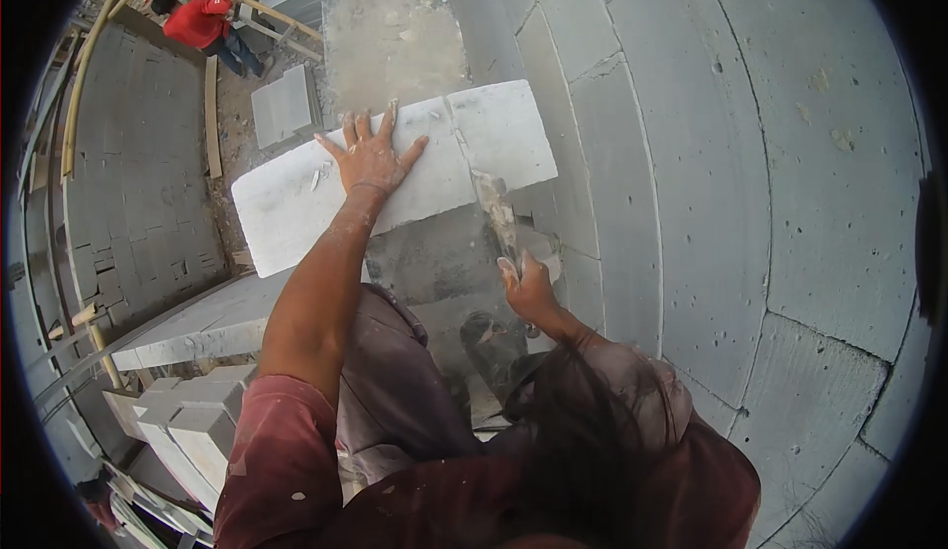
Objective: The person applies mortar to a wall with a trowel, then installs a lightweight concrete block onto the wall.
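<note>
White block (296, 198): 11 o'clock. Left hand (373, 166): splayed flat on it. Right hand (534, 290): closed round a tool (497, 211), probably a saw, at the groove (457, 129). Judged step: cutting; next calls for steady strokes, block braced.

Soft, diffuse daylight lit the scene fairly evenly, and shadows were faint. The pale concrete block (296, 194) was brightest, nearly washed out; the space beneath it was dimmer. Fisheye distortion curved the grey block wall (691, 154), black rounded borders carried a bluish fringe, and dark hair (573, 421) blurred near the bottom.
</note>
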A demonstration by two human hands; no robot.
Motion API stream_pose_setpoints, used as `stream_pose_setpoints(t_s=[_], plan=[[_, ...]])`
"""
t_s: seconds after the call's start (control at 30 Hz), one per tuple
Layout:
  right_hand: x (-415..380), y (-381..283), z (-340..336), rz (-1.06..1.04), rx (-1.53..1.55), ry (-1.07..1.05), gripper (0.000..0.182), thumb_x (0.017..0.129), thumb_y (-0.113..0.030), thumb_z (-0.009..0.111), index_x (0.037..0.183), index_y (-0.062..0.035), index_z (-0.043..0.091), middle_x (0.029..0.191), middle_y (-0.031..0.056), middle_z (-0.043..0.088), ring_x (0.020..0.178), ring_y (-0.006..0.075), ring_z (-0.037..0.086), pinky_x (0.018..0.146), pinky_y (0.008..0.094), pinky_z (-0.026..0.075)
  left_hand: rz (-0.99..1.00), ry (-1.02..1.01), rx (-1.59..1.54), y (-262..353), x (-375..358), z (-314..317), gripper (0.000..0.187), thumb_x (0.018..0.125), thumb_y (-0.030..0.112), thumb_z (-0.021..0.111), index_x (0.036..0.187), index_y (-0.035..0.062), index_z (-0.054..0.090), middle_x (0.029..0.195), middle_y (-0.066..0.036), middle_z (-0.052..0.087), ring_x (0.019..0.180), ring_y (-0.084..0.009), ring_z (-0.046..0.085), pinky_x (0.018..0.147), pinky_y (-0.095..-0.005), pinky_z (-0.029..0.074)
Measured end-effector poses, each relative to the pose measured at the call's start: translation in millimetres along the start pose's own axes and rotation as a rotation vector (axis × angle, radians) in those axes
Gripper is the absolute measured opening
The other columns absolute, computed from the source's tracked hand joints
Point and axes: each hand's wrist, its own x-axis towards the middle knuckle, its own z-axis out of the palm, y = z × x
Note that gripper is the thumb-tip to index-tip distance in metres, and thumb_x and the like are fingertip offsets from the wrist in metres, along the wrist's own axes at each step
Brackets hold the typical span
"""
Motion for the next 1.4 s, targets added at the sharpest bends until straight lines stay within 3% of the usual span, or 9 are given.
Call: stream_pose_setpoints(t_s=[0.13, 0.4, 0.53, 0.67, 0.93, 1.07, 1.13, 1.23, 1.4], plan=[[17.3, -53.6, -28.9, 0.385, 0.442, -0.161, 0.039, 0.105, -0.034, 0.061, 0.096, 0.0037, 0.057, 0.060, 0.0052, 0.056, 0.051, 0.0175, 0.058, 0.049, 0.0342, 0.046, -0.023, -0.026, 0.005, 2.1, 0.3, -5.9, 0.088, 0.088, 0.086, 0.042, 0.162, 0.0388, 0.033, 0.163, -0.009, 0.036, 0.157, -0.0315, 0.019, 0.117, -0.0786, -0.004], [95.2, -144.6, -83.4, -0.719, 0.545, 0.299, 0.035, 0.108, -0.032, 0.049, 0.107, 0.0035, 0.049, 0.067, 0.0044, 0.056, 0.060, 0.0117, 0.055, 0.054, 0.0261, 0.047, -0.014, -0.008, -0.026, 1.3, 0.8, 0.9, 0.088, 0.088, 0.085, 0.045, 0.161, 0.0376, 0.034, 0.163, -0.009, 0.036, 0.157, -0.0313, 0.019, 0.118, -0.0788, -0.003], [75.8, -31.6, -6.0, -0.037, -0.043, -0.052, 0.032, 0.103, -0.027, 0.060, 0.092, 0.0020, 0.056, 0.065, 0.0112, 0.058, 0.058, 0.0203, 0.062, 0.053, 0.0404, 0.048, -0.017, -0.042, -0.024, 3.1, 0.3, -7.7, 0.089, 0.087, 0.087, 0.043, 0.161, 0.0374, 0.036, 0.165, -0.010, 0.034, 0.158, -0.0321, 0.019, 0.119, -0.0776, -0.003], [94.3, -90.1, -36.1, 0.377, 0.441, -0.218, 0.041, 0.106, -0.039, 0.058, 0.096, 0.0005, 0.059, 0.057, 0.0060, 0.057, 0.047, 0.0154, 0.058, 0.047, 0.0329, 0.046, -0.023, -0.014, -0.053, 2.1, 2.0, -7.2, 0.090, 0.087, 0.086, 0.042, 0.161, 0.0369, 0.034, 0.165, -0.011, 0.035, 0.158, -0.0325, 0.020, 0.119, -0.0769, -0.007], [158.6, -192.1, -99.7, -0.745, 0.494, 0.298, 0.039, 0.109, -0.037, 0.049, 0.097, -0.0006, 0.051, 0.071, 0.0065, 0.058, 0.057, 0.0107, 0.056, 0.052, 0.0256, 0.047, -0.010, -0.006, -0.016, 2.4, 2.0, -1.9, 0.088, 0.089, 0.085, 0.042, 0.162, 0.0365, 0.033, 0.163, -0.010, 0.036, 0.157, -0.0319, 0.019, 0.117, -0.0786, -0.005], [158.6, -87.0, -7.2, 0.189, -0.041, -0.107, 0.042, 0.107, -0.039, 0.056, 0.092, 0.0001, 0.052, 0.064, 0.0050, 0.055, 0.051, 0.0149, 0.056, 0.050, 0.0313, 0.049, -0.010, -0.027, -0.033, 3.2, 0.4, -9.6, 0.087, 0.090, 0.084, 0.042, 0.162, 0.0357, 0.034, 0.163, -0.011, 0.036, 0.157, -0.0325, 0.019, 0.118, -0.0775, -0.004], [166.1, -37.4, 18.5, 0.236, 0.196, -0.081, 0.048, 0.103, -0.040, 0.062, 0.094, 0.0064, 0.056, 0.063, 0.0130, 0.058, 0.051, 0.0276, 0.060, 0.054, 0.0400, 0.051, -0.008, -0.016, -0.026, 3.7, 2.1, -13.3, 0.087, 0.090, 0.084, 0.042, 0.161, 0.0352, 0.035, 0.163, -0.011, 0.036, 0.157, -0.0328, 0.019, 0.118, -0.0773, -0.004], [166.0, -94.1, -18.6, 0.518, 0.437, -0.174, 0.044, 0.102, -0.040, 0.065, 0.094, 0.0028, 0.058, 0.062, 0.0097, 0.058, 0.046, 0.0207, 0.058, 0.043, 0.0366, 0.047, 0.003, -0.013, -0.027, 5.2, -2.0, -8.1, 0.087, 0.091, 0.083, 0.041, 0.161, 0.0331, 0.036, 0.162, -0.013, 0.036, 0.157, -0.0335, 0.019, 0.118, -0.0768, -0.005], [157.3, -79.4, -40.4, 0.230, 0.247, -0.038, 0.018, 0.086, -0.005, 0.076, 0.094, 0.0031, 0.062, 0.066, 0.0101, 0.062, 0.048, 0.0183, 0.062, 0.040, 0.0338, 0.047, 0.031, 0.225, -0.059, -38.9, -0.2, 7.8, 0.090, 0.091, 0.079, 0.047, 0.164, 0.0285, 0.030, 0.168, -0.014, 0.028, 0.159, -0.0348, 0.012, 0.118, -0.0768, -0.005]])
